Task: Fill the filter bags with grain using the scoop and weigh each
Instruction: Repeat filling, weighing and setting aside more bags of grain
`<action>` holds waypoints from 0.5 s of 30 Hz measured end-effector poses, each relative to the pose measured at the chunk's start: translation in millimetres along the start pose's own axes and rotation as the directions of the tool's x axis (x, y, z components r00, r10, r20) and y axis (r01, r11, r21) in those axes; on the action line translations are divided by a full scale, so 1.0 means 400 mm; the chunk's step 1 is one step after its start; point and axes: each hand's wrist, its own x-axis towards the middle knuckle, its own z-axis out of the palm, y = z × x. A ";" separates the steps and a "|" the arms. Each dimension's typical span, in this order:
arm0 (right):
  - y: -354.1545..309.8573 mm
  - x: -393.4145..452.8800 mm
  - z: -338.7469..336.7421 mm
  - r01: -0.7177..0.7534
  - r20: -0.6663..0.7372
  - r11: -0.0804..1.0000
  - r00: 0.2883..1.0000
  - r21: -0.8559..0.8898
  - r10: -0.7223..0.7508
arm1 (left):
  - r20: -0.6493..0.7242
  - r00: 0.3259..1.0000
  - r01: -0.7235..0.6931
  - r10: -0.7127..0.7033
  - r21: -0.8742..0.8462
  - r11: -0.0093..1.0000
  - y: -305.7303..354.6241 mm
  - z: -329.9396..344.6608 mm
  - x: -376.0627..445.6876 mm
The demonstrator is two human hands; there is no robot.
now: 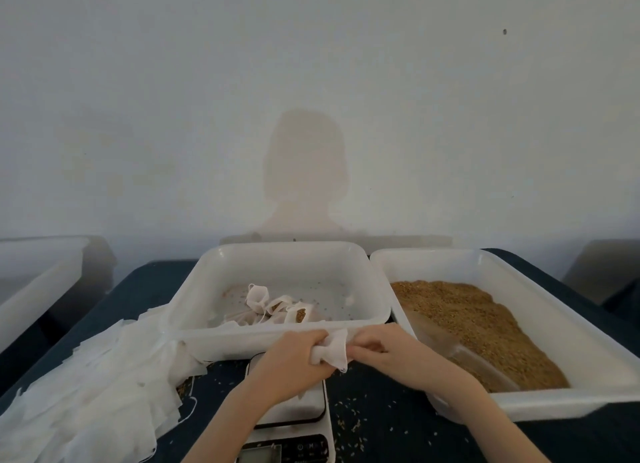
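Both hands hold one white filter bag over the scale, at the near wall of the middle tub.

The left hand (294, 353) grips the filter bag (332, 350) with curled fingers (317, 338), while the right hand (379, 346) pinches its other edge. Below them, a white digital scale (298, 414) sits on the dark desk (381, 403), with loose grains scattered around it. The middle tub (277, 331) holds a few filled bags (277, 308). The right tub (554, 398) holds brown grain (478, 317) and a clear scoop (460, 357) lying in it. A heap of empty filter bags (93, 386) spreads on the left. Another white tub (38, 289) stands at the far left.
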 end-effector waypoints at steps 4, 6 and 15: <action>0.053 -0.032 -0.080 -0.101 -0.244 0.994 0.966 -0.033 0.090 | 0.017 1.000 -0.006 0.006 0.006 1.000 0.013 0.013 0.022; 0.107 -0.058 -0.133 -0.259 -0.377 0.951 0.908 -0.167 0.181 | 0.009 1.000 -0.014 0.014 0.026 1.000 0.017 0.017 0.033; 0.300 -0.131 -0.173 -0.546 -0.272 0.665 0.836 -0.510 0.477 | 0.040 0.999 -0.006 0.005 0.014 1.000 0.021 0.056 0.063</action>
